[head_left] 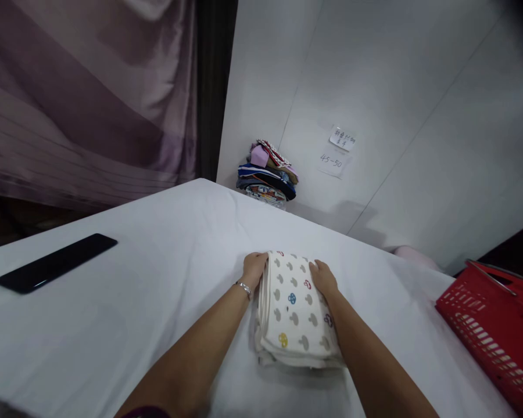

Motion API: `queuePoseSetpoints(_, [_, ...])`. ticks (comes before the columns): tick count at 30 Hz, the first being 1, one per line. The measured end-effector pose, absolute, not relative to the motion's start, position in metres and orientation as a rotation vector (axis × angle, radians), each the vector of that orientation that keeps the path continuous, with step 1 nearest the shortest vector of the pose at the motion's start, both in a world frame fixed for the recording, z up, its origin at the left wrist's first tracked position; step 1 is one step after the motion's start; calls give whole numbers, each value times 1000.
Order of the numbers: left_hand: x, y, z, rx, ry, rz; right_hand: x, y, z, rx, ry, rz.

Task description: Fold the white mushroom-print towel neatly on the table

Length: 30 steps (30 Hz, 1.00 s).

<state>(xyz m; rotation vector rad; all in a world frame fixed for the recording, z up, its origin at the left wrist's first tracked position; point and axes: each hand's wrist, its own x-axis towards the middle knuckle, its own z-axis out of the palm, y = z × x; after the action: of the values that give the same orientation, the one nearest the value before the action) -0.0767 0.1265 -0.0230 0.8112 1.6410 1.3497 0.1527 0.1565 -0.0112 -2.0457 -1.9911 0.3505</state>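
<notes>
A thick folded white cloth (297,316) lies on the white-covered table, printed with grey mushrooms and a few red, blue, yellow and purple ones. Its layers show along the left side and the near edge. My left hand (255,270), with a silver bracelet at the wrist, is closed on the far left corner. At the far right corner, my right hand (324,278) has its fingers bent over the edge. Both thumbs lie close to the cloth, and the undersides of the fingers are partly hidden.
White cloth covers the table (157,278). Folded clothes (268,171) are stacked at its far edge by the wall. A flat black object (56,262) lies on the left. On the right stands a red plastic basket (492,331). Paper notes (331,162) hang on the wall; a purple curtain (91,98) hangs left.
</notes>
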Motion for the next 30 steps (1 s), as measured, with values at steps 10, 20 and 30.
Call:
queuePoseSetpoints(10, [-89,133,-12,1013,1755,1184,150,153,-11,-2030,-1987,330])
queuePoseSetpoints(20, [-97,107,5,1104,1594,1011,144,143,7,-1966,-1967,264])
queuePoseSetpoints(30, [-93,59,1,1190,1360,915,63,30,27,-1474,-2093,783])
